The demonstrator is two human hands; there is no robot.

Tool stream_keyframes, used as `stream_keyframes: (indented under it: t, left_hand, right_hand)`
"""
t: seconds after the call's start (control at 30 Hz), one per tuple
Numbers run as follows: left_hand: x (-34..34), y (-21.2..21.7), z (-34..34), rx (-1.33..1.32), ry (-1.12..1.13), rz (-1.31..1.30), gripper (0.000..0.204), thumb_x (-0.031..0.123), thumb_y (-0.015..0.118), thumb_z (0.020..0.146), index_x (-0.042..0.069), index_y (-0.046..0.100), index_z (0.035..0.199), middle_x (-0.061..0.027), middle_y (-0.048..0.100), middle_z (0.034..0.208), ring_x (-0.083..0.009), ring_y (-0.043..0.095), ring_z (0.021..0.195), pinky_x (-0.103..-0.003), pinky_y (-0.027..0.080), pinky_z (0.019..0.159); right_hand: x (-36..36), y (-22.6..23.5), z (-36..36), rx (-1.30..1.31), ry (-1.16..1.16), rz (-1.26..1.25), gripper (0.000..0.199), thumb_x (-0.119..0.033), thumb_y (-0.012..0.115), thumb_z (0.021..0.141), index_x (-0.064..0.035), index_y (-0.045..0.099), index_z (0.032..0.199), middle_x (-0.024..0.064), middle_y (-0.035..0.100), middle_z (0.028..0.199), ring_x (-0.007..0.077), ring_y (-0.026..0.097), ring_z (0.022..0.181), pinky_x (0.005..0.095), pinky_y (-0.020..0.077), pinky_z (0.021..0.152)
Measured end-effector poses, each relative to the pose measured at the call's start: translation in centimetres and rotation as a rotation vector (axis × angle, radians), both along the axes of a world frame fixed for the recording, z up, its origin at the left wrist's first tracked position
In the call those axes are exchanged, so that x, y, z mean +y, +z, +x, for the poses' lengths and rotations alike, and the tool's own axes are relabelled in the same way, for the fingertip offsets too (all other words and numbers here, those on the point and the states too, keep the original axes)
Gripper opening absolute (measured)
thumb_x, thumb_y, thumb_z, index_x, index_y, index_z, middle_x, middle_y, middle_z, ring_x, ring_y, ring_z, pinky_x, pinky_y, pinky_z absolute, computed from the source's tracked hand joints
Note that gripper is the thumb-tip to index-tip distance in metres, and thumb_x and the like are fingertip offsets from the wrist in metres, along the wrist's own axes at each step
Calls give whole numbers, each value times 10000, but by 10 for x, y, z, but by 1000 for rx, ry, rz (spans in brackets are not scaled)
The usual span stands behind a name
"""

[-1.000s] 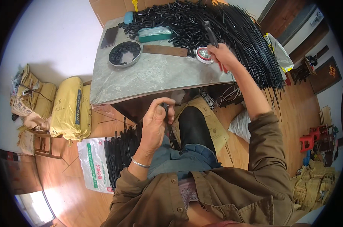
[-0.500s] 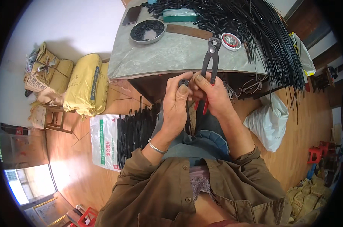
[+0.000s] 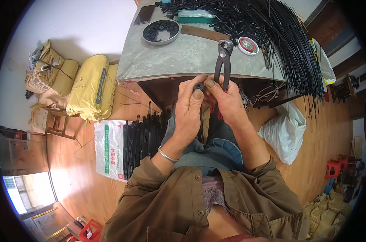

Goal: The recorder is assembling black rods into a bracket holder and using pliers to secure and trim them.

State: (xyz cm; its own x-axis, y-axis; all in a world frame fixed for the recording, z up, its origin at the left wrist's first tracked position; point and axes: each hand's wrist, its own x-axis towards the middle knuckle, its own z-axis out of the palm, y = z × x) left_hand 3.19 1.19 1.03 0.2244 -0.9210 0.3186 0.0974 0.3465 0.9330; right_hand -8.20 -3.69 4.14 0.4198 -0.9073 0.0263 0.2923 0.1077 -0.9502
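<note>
Close together just in front of the table edge, both my hands are closed. My left hand (image 3: 187, 105) grips a black tube (image 3: 198, 86), its round, hollow-looking end showing by the thumb. In my right hand (image 3: 230, 104) is a pair of pincers (image 3: 222, 64) with a dark head pointing up toward the table and red grips below. The right thumb and fingertips are pinched beside the tube end. Whether something small sits between them is hidden. On the table ahead, a small round dish (image 3: 248, 46) with a red inside holds small shiny pieces.
The grey table (image 3: 171, 62) carries a bowl of black rings (image 3: 161, 32), a flat brown strip (image 3: 205, 32), a green box (image 3: 196, 16), a phone (image 3: 145, 14), piled black pieces and long black rods (image 3: 290, 48). Black tubes (image 3: 144, 141) lie at left; a white sack (image 3: 286, 131) stands right.
The pincers have turned slightly, and their handles look closer together. My hands stay together at the tube end. The whole view has shifted a little.
</note>
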Motion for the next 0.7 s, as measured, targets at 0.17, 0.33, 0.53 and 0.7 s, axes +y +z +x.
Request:
stream_keyframes:
  t: [0.17,0.33,0.53,0.7]
  left_hand:
    - [1,0,1,17,-29,-6,393,288,446,1010,13,517,1282,-61,463,1133,-110,515,897,-243,460,770]
    - [1,1,-1,51,-37,12,386,282,443,1012,11,522,1276,-55,464,1120,-108,519,877,-243,459,769]
    - [2,4,0,46,-53,10,374,270,444,1013,21,519,1281,-38,458,1096,-91,511,834,-231,455,739]
    - [2,5,0,27,-58,15,367,263,447,1012,26,518,1283,-30,453,1086,-83,499,823,-223,448,723]
  right_hand:
    - [2,2,0,13,-8,7,201,-221,575,957,-24,580,912,-3,495,679,100,496,595,251,423,526]
    - [0,-2,-3,10,19,-19,205,-228,575,958,-26,583,925,-7,492,679,99,495,601,251,427,531]
    - [2,-1,-2,-14,-2,-4,203,-228,572,959,-25,581,945,-9,485,674,100,496,603,255,432,535]
    - [3,-1,-2,-2,-14,20,203,-225,567,962,-22,580,947,-8,486,671,98,496,594,248,429,527]
